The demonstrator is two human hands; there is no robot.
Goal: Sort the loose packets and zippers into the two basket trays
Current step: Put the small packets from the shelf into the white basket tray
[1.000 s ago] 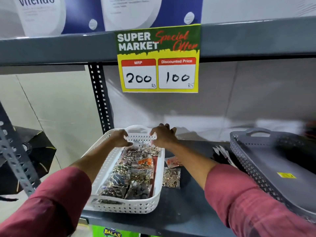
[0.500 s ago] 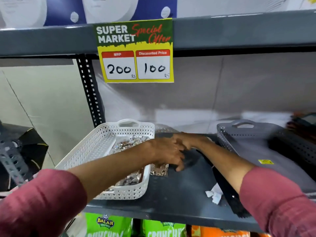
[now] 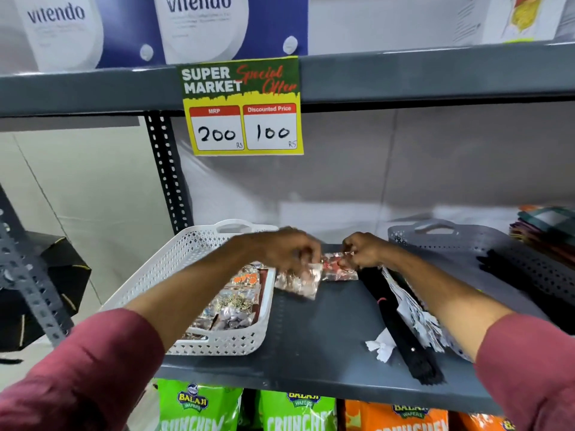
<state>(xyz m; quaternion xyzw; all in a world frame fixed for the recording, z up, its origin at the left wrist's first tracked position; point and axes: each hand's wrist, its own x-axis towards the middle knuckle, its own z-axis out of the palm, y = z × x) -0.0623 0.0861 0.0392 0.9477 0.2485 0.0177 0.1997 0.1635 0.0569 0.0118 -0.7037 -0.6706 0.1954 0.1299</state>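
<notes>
— Fingers first: what are they doing?

— Left hand [image 3: 287, 253] has its fingers curled down onto a clear packet [image 3: 298, 283] of small round pieces, pinching it at the top just past the white basket tray's [image 3: 217, 345] right wall. It is blurred, so the exact grip is hard to read. Right hand [image 3: 362, 250] is closed on the end of a second packet [image 3: 337, 267], one with red and white inside, which lies on the dark shelf [image 3: 311, 346] between the two hands.

— Do the two packets touch?

— They overlap or meet at their edges; I cannot tell which lies on top.

— Start near me, then. What is closest?

— Two maroon sleeves [image 3: 77, 374] at the bottom corners. Below the shelf's front lip, green and orange snack bags [image 3: 199, 405] marked Balaji. On the shelf itself, near the front, a white scrap of paper [image 3: 381, 346] just beside a long bundle of black zippers [image 3: 395, 321], which runs diagonally under the right forearm. White tags lie along its right side.

— And the trays?

— White one at left, already holding many small packets [image 3: 233, 303] of shiny bits. Grey basket tray [image 3: 466, 241] at right, further back, with dark items in its right part that I cannot make out. Folded cloth [image 3: 547, 228] sits beyond it.

— Farther still?

— A price sign [image 3: 241, 107] hangs from the upper shelf edge: Super Market, MRP 200, discounted price 100. Above that, white and blue boxes [image 3: 199, 26] reading vitendo.
</notes>
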